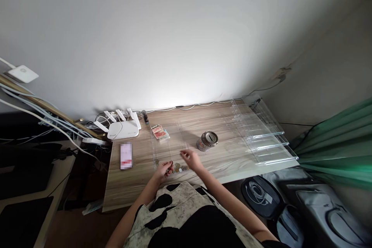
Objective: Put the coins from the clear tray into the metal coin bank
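My left hand (165, 171) is closed at the near edge of a clear plastic tray (155, 151), its fingers curled around what look like a few coins. Loose coins (178, 167) lie in the tray between my two hands. Above them is my right hand (190, 159), its thumb and fingers pinched together; anything between them is too small to make out. A round metal coin bank (209, 138) with a slot in its lid stands upright just beyond my right hand, not touching it. Several banknotes (159, 132) lie at the tray's far end.
A white router (123, 130) with upright antennas sits at the table's back left, near a small dark bottle (145, 117). In front of it lies a pinkish, blurred-out item (126, 156). Clear stepped plastic shelves (269, 145) occupy the right end. Cables run along the wall.
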A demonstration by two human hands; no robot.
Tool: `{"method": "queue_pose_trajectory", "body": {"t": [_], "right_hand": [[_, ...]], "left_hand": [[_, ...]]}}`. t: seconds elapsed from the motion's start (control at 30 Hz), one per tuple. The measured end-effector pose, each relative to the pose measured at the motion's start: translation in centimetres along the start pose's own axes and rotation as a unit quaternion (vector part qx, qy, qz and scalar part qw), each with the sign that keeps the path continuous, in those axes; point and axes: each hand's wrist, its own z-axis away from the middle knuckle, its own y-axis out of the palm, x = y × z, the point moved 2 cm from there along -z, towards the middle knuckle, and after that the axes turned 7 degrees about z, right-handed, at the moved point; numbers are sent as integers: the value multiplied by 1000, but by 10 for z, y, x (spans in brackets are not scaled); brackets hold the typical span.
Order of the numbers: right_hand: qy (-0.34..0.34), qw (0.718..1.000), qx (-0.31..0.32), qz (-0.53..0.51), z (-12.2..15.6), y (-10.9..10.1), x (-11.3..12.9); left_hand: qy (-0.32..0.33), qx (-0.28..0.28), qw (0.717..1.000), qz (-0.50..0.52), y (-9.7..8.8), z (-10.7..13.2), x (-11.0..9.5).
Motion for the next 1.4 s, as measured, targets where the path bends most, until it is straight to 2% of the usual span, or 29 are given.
{"method": "queue_pose_trajectory", "body": {"t": [0.03, 0.1, 0.17, 0.23, 0.27, 0.33, 0.43, 0.5, 0.57, 0.63, 0.7, 0.83, 0.97, 1.07, 1.13, 1.17, 1.23, 1.3, 1.33, 1.4], "right_hand": [[-5, 998, 56, -24, 3, 18, 7], [-2, 990, 118, -76, 10, 46, 14], [4, 983, 144, -117, 14, 61, 15], [9, 982, 135, -132, 15, 63, 11], [11, 986, 110, -128, 14, 58, 8], [17, 994, 15, -111, 8, 38, 1], [33, 984, -165, -59, -3, -11, -15], [73, 965, -253, 4, -11, -46, -30], [127, 943, -299, 69, -17, -76, -47], [162, 929, -311, 118, -20, -95, -62], [175, 922, -308, 155, -22, -103, -72], [160, 915, -310, 203, -24, -101, -79], [118, 916, -326, 201, -25, -99, -71], [83, 916, -354, 167, -20, -92, -54], [52, 943, -306, 118, -15, -72, -38], [35, 964, -249, 88, -11, -57, -29], [-6, 996, -88, 32, -3, -19, -10], [-43, 997, 59, 8, 6, 19, 7], [-51, 994, 93, 8, 10, 34, 13], [-57, 990, 123, 29, 15, 54, 19]], "left_hand": [[7, 8, 1000, -6, 1, -1, 0], [19, 20, 999, -17, 1, -1, 2], [22, 23, 999, -23, 0, -1, 3], [-1, 14, 1000, -20, -2, 0, 5], [-21, 6, 1000, -12, -3, 1, 6], [-59, -15, 998, 14, -4, 2, 6], [-73, -25, 995, 68, -3, 3, 3], [-64, -24, 993, 92, -1, 2, 1], [-57, -26, 993, 99, 0, 2, 0], [-57, -31, 993, 93, 2, 1, 0], [-60, -33, 994, 86, 2, 1, 2], [-57, -27, 995, 81, -1, 1, 3], [-53, -42, 995, 73, -4, 2, 3], [-48, -43, 995, 71, -4, 3, 2], [-42, -48, 996, 69, -4, 3, 1], [-39, -51, 996, 69, -4, 3, 1], [-37, -57, 995, 67, -3, 2, 1], [-30, -60, 996, 65, -2, 1, 2], [-24, -58, 996, 65, -2, 1, 2], [-13, -50, 996, 70, -2, 1, 4]]}}
